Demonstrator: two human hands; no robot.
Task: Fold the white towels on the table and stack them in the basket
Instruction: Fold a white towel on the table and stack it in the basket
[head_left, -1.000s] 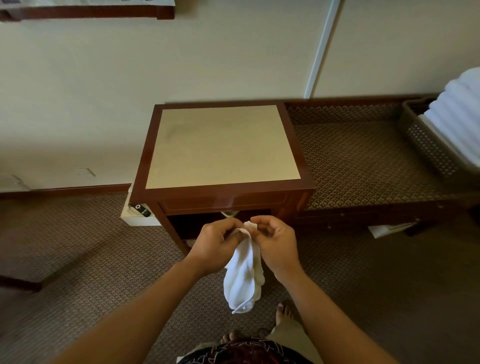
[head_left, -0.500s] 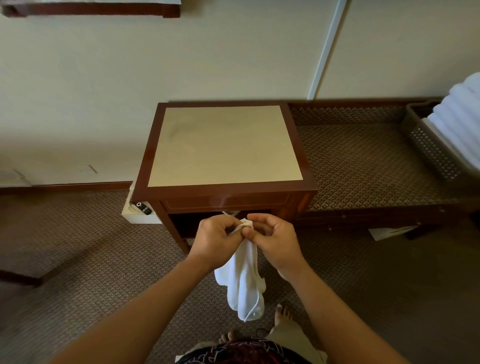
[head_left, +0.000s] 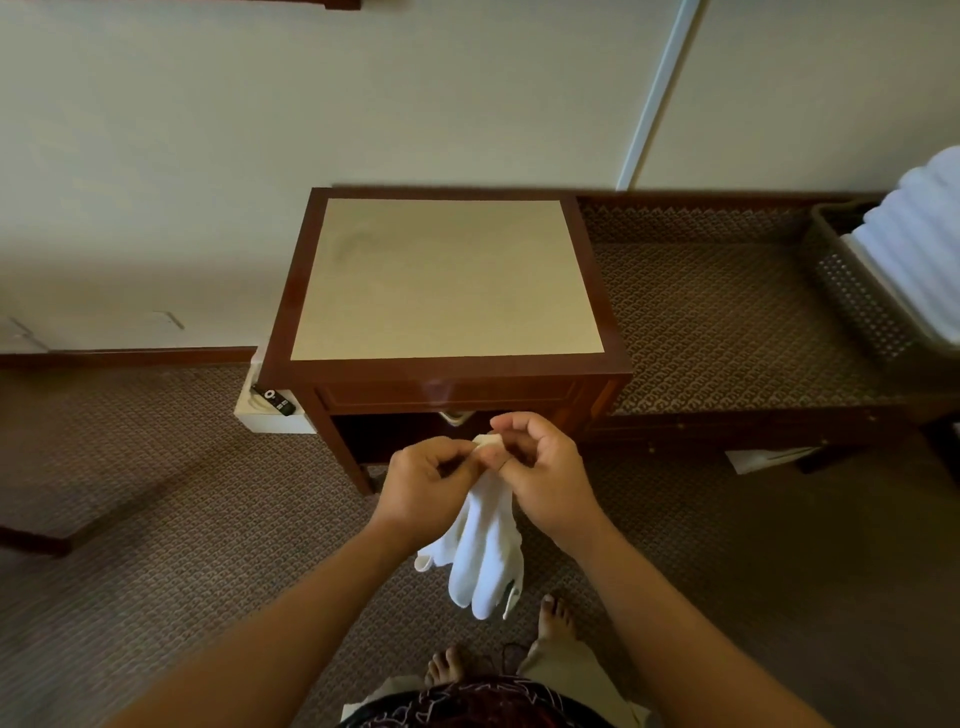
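A small white towel hangs straight down in front of a person, its long axis running vertically from a bunched top corner at the fingertips to loose folds near the floor. It is in the air, in front of and lower than the near edge of a small table, not touching it. Both arms reach forward from the bottom of the view and meet in the middle. The left hand pinches the top of the towel with curled fingers, knuckles facing up. The right hand pinches the same top corner just beside it, fingers curled, thumb toward the left hand. The two hands nearly touch. The table has a tan top framed in dark red-brown wood and stands against a pale wall. To its right runs a low carpeted ledge edged in the same wood. At the far right edge sits a grey woven basket holding folded white towels. A brown patterned carpet covers the floor, and the person's bare feet show below the towel.
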